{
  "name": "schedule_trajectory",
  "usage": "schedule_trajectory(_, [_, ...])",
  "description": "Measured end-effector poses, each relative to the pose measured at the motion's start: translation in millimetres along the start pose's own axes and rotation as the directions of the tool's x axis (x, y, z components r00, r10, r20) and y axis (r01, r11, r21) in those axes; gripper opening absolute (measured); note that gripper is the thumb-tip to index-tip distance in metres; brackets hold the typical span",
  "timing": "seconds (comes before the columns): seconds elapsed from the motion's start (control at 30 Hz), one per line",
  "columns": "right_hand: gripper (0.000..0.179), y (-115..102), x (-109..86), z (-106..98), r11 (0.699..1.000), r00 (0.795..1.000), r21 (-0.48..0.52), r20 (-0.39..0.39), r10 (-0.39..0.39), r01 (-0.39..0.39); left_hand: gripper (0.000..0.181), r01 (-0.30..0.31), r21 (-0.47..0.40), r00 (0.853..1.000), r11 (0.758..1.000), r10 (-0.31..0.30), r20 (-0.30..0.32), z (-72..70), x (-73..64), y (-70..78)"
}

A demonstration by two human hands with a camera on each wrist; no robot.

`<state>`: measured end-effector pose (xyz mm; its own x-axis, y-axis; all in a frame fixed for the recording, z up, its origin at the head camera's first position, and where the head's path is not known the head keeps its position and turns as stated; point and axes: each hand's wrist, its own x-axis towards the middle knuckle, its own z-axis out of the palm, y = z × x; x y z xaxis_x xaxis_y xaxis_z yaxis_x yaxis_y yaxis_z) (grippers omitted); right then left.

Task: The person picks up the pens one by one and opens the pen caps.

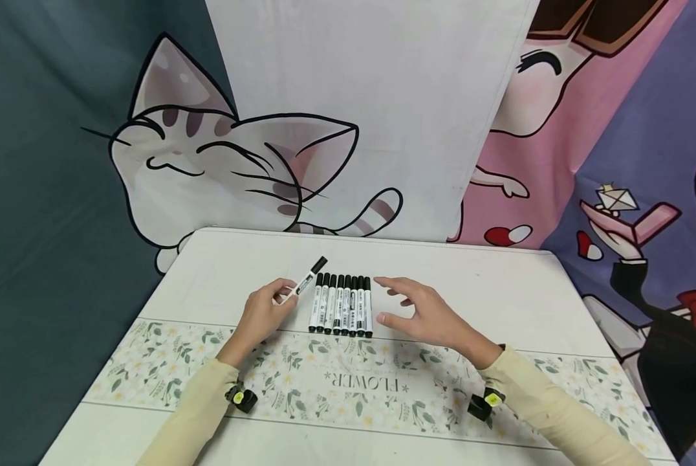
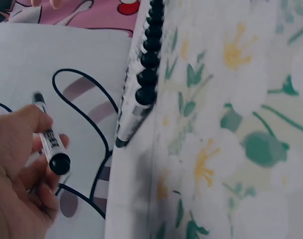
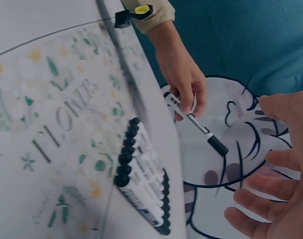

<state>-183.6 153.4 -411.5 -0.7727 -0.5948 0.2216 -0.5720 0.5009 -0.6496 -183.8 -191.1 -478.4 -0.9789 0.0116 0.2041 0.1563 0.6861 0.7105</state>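
Note:
My left hand (image 1: pixel 268 307) pinches a black-capped white marker (image 1: pixel 305 283) between thumb and fingers. It is tilted, its cap pointing up and to the right in the head view. Just right of it, several matching markers (image 1: pixel 340 305) lie side by side in a tight row on the table, black caps toward the back. In the left wrist view the held marker (image 2: pixel 51 144) appears raised, apart from the row (image 2: pixel 136 114). My right hand (image 1: pixel 420 312) hovers beside the row's right end, fingers spread and holding nothing; its fingers (image 3: pixel 263 199) show relaxed in the right wrist view.
A white table (image 1: pixel 441 265) carries a floral strip (image 1: pixel 301 369) printed with the word FLOWER, upside down from here. Behind the table hangs a cloth backdrop (image 1: pixel 371 65) with cartoon cats. Each wrist wears a small black camera, the left one (image 1: pixel 242 397) above the strip.

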Motion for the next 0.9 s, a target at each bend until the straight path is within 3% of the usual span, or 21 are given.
schedule_trajectory(0.17, [0.065, -5, 2.2, -6, 1.000, 0.999, 0.007, -0.031, -0.022, 0.023, 0.025, -0.157, -0.029, 0.988, 0.987, 0.157, 0.001, -4.9, -9.2, 10.0])
schedule_trajectory(0.37, [0.066, -14, 6.2, -11, 0.998, 0.996, 0.028, -0.067, -0.054, 0.056, 0.028, -0.328, -0.055, 0.944, 0.943, 0.326, -0.048, -6.8, -21.1, 20.6])
schedule_trajectory(0.7, [0.063, -24, 10.7, -2, 0.994, 0.994, 0.080, -0.094, -0.064, 0.071, 0.029, -0.449, -0.094, 0.893, 0.888, 0.445, -0.061, -3.7, -31.6, 40.5])
schedule_trajectory(0.9, [0.059, -29, 8.0, 10, 0.993, 0.994, 0.087, -0.081, -0.077, 0.084, 0.030, -0.524, -0.103, 0.852, 0.846, 0.520, -0.060, -1.1, -36.2, 46.5])
